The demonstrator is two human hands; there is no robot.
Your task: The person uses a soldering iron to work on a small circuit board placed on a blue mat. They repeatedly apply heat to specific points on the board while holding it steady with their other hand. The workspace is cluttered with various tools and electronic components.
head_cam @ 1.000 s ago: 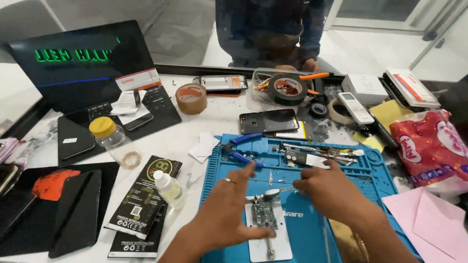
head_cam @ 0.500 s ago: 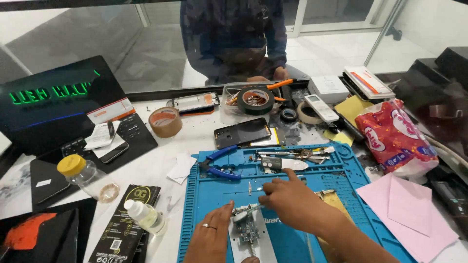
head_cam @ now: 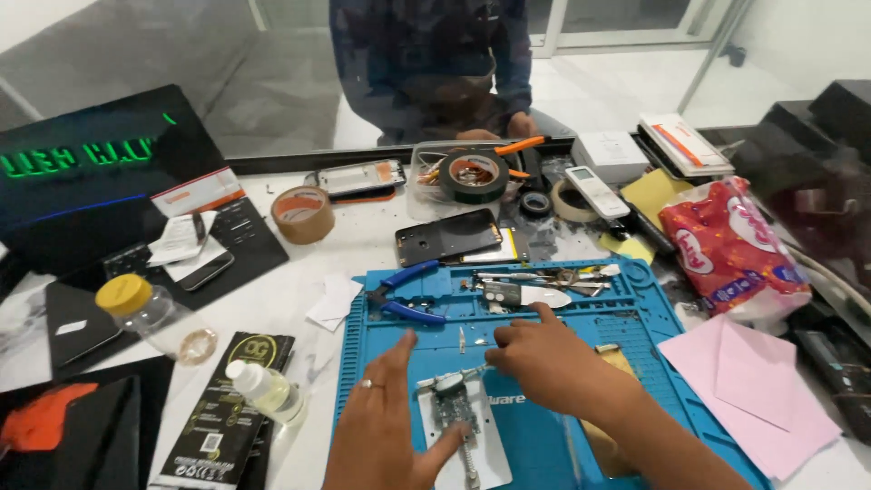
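Observation:
My left hand (head_cam: 386, 426) lies flat on the blue work mat (head_cam: 635, 318), fingers spread, beside a small circuit board clamped in a metal holder (head_cam: 454, 413). A ring sits on one finger. My right hand (head_cam: 544, 358) hovers just right of the holder, its fingers curled near the clamp's top end; whether it pinches a small tool or part I cannot tell. Blue-handled pliers (head_cam: 408, 295) and a row of tweezers and small tools (head_cam: 535, 281) lie at the mat's far edge.
A person stands across the table behind glass. Around the mat: a brown tape roll (head_cam: 303, 214), black tape roll (head_cam: 474, 174), dark phone frame (head_cam: 446, 238), yellow-capped jar (head_cam: 136, 304), small white bottle (head_cam: 265, 388), red snack bag (head_cam: 730, 249), pink envelope (head_cam: 753, 390), black keyboard and screen (head_cam: 91, 172).
The view has tilted up and shifted. My hands stay by the clamped board; the left hand has flattened beside it and the right has settled at the clamp's upper end.

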